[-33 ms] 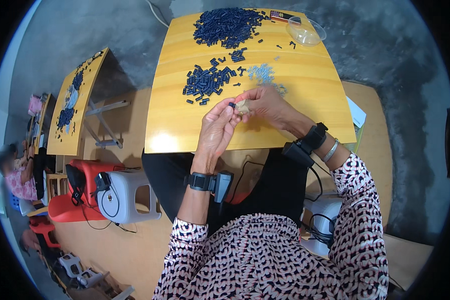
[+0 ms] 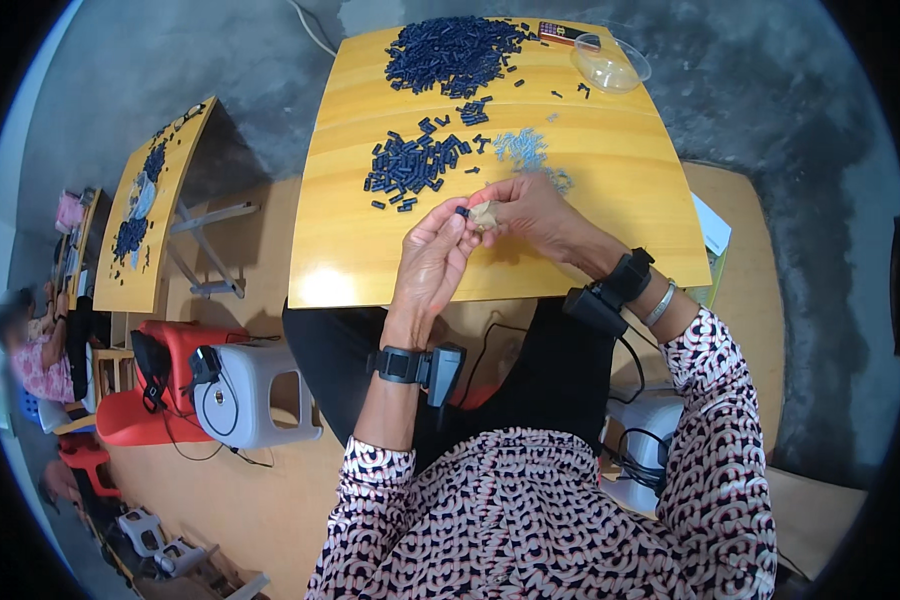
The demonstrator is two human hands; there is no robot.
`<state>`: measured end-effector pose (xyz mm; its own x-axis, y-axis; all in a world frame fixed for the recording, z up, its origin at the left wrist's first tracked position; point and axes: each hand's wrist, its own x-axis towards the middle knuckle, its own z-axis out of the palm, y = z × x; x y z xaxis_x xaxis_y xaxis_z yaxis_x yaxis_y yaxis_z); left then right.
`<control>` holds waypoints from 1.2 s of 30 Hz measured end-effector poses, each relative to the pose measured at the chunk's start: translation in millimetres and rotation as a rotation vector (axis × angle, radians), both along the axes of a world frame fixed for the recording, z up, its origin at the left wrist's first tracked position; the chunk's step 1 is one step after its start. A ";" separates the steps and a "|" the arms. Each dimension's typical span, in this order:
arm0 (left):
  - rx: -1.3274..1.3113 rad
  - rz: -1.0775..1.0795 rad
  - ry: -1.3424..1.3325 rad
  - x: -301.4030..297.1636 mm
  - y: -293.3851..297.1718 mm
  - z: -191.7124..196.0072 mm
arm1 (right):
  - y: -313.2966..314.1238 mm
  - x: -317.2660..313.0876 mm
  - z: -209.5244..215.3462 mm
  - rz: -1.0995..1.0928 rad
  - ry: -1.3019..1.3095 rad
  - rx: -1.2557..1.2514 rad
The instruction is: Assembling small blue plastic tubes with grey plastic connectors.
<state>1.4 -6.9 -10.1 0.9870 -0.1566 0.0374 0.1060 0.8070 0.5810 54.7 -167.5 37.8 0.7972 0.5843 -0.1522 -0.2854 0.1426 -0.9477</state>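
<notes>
Close to the table's front edge, my left hand [image 2: 436,245] pinches a small dark blue plastic piece [image 2: 462,211]. My right hand [image 2: 532,212] meets it with fingers pressed together. At its fingertips is a wrinkled tan scrap [image 2: 484,215]; whether it is held or worn on a finger, I cannot tell. Beyond my left hand spreads a loose pile of dark blue pieces [image 2: 410,163]. Small pale grey parts [image 2: 520,148] lie scattered just past my right hand, partly hidden by it.
A larger dark blue heap [image 2: 450,55] covers the far part of the yellow table [image 2: 330,240]. At the far right are a clear plastic bowl [image 2: 610,70] and a dark red box [image 2: 567,35]. Left stand another table [image 2: 120,280], a white stool [image 2: 255,395] and a seated person [image 2: 45,350].
</notes>
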 end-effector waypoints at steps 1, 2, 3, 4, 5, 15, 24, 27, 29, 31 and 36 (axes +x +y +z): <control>-0.002 -0.005 -0.003 0.4 -0.1 -0.3 | 0.2 -2.1 -0.1 -0.005 -0.034 -0.004; 0.000 -0.007 0.000 -0.2 0.4 0.1 | 1.3 -4.1 0.5 -0.008 -0.035 -0.005; 0.003 -0.009 0.002 -0.7 0.8 0.5 | 2.7 -5.8 1.5 -0.023 -0.005 0.021; 0.002 -0.012 0.001 -1.0 1.2 0.8 | 3.8 -7.1 2.3 -0.039 0.026 0.047; 0.042 0.002 0.002 -0.6 1.0 1.1 | 3.8 -7.9 2.4 -0.044 0.024 0.044; -0.011 -0.015 0.011 -2.0 -1.2 5.6 | -7.5 -10.8 8.8 -0.088 -0.107 -0.179; -0.085 -0.070 0.040 -0.7 -0.7 9.7 | -96.5 68.7 9.1 -0.334 -0.654 -0.763; -0.120 -0.096 0.047 -0.9 -0.1 8.3 | -104.5 82.2 5.8 -0.341 -0.648 -0.755; -0.135 -0.112 0.059 -1.2 -0.2 8.5 | -103.6 87.7 2.3 -0.303 -0.665 -0.752; -0.127 -0.120 0.055 -1.4 0.3 9.0 | -98.8 91.7 -0.6 -0.263 -0.680 -0.745; -0.099 -0.128 0.047 -1.6 -0.3 10.8 | -91.4 102.1 -1.5 -0.132 -0.773 -0.792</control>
<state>-0.2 -7.2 0.7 0.9602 -0.2789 0.0129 0.2368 0.8380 0.4916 156.7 -258.9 36.3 0.8871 0.4458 0.1195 0.3934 -0.5951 -0.7008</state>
